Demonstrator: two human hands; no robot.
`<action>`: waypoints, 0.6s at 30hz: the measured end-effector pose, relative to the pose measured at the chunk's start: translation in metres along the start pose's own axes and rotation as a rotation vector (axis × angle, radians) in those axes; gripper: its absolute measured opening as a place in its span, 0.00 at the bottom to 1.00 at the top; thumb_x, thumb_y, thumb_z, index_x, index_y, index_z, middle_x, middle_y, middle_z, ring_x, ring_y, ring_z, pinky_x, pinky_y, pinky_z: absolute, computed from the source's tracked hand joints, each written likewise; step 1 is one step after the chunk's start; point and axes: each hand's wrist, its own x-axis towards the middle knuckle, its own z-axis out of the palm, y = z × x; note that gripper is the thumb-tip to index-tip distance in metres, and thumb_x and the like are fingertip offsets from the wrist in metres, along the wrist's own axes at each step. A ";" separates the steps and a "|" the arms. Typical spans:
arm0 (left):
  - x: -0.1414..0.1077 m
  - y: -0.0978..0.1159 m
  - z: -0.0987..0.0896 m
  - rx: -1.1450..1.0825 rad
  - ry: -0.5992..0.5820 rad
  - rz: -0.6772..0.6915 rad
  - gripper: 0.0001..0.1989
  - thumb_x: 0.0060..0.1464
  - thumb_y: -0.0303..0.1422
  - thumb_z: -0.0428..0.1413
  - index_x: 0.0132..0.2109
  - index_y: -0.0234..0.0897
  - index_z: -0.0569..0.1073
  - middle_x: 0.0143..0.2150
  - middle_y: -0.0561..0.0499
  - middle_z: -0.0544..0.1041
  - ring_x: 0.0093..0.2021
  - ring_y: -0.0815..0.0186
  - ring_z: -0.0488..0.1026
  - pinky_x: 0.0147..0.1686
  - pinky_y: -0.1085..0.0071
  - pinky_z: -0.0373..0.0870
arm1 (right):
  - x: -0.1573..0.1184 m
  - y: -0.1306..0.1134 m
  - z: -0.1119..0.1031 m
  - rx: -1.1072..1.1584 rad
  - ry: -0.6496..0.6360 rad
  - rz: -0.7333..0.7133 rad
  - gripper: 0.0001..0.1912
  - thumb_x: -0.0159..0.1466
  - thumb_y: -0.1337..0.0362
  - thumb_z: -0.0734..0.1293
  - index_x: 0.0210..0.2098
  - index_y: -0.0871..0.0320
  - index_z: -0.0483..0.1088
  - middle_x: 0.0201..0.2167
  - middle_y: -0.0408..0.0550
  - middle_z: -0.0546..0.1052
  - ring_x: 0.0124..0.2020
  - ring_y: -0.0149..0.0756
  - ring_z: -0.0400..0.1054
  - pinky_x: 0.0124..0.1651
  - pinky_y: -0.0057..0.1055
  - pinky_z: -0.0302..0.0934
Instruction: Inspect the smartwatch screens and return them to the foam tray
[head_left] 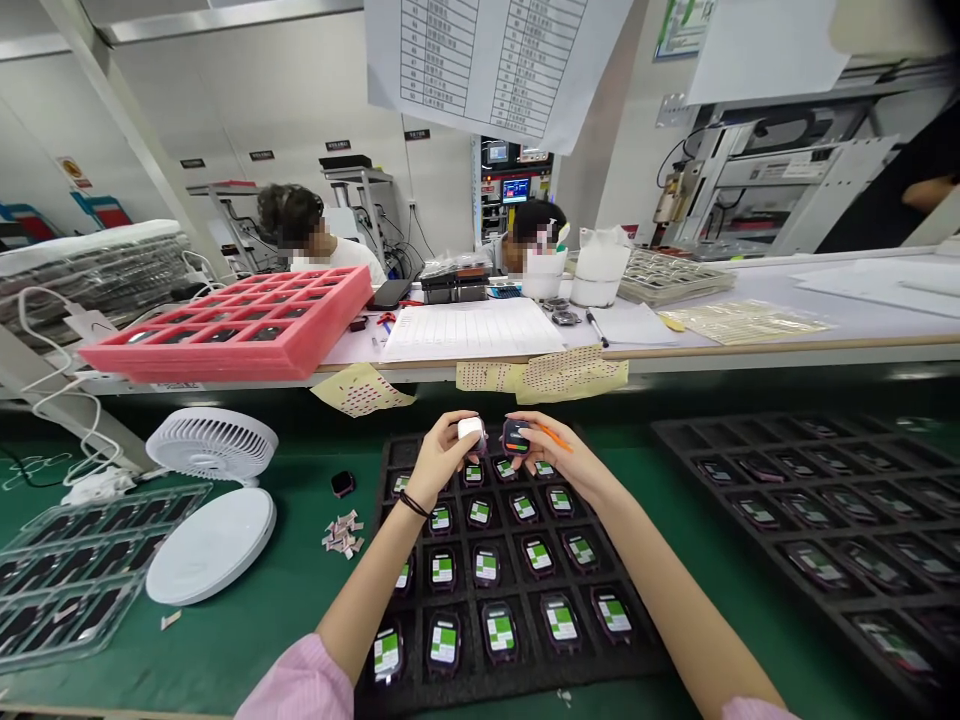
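Over the far end of a black foam tray (585, 690), my left hand (441, 455) is closed around a smartwatch (472, 431) whose screen is lit white. Beside it, my right hand (564, 462) grips a second smartwatch (515, 438) with a dark screen and an orange-red patch low on it. The right thumb lies on that screen. A thin orange stick (555, 438) also sticks out of the right hand; its kind cannot be made out. Under my hands, the tray's compartments hold several smartwatches (499, 628) showing green and white squares.
Another black tray (787, 600) of watches lies right. On the left are a white fan (211, 545), clear trays (82, 570), a lone watch (343, 484) and paper scraps (343, 535). A shelf beyond carries a pink foam tray (202, 360) and papers (476, 328); two people sit behind it.
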 end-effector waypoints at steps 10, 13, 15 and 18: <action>-0.005 0.006 0.000 -0.027 -0.030 -0.036 0.20 0.52 0.40 0.55 0.50 0.34 0.70 0.38 0.48 0.75 0.25 0.72 0.73 0.18 0.81 0.60 | 0.003 0.007 -0.003 -0.021 0.054 -0.019 0.18 0.58 0.57 0.68 0.46 0.58 0.69 0.28 0.42 0.71 0.23 0.32 0.72 0.21 0.26 0.59; -0.005 0.005 0.000 -0.022 -0.044 -0.024 0.20 0.51 0.39 0.56 0.50 0.34 0.69 0.41 0.47 0.75 0.25 0.73 0.73 0.18 0.80 0.60 | 0.002 0.007 -0.003 -0.004 0.049 -0.032 0.18 0.61 0.56 0.66 0.47 0.58 0.68 0.27 0.43 0.72 0.23 0.33 0.71 0.21 0.28 0.60; -0.004 0.003 0.000 -0.020 -0.052 -0.011 0.20 0.50 0.38 0.57 0.50 0.35 0.69 0.42 0.46 0.75 0.25 0.73 0.73 0.18 0.80 0.60 | 0.001 0.007 -0.003 0.013 0.044 -0.039 0.18 0.62 0.56 0.65 0.47 0.58 0.68 0.27 0.44 0.73 0.23 0.34 0.72 0.22 0.28 0.60; -0.003 0.001 -0.001 -0.033 -0.064 -0.011 0.21 0.51 0.40 0.57 0.50 0.35 0.69 0.42 0.45 0.75 0.25 0.72 0.73 0.18 0.80 0.60 | 0.000 0.006 -0.002 0.025 0.041 -0.039 0.18 0.62 0.56 0.65 0.47 0.59 0.68 0.28 0.45 0.74 0.23 0.34 0.72 0.22 0.28 0.60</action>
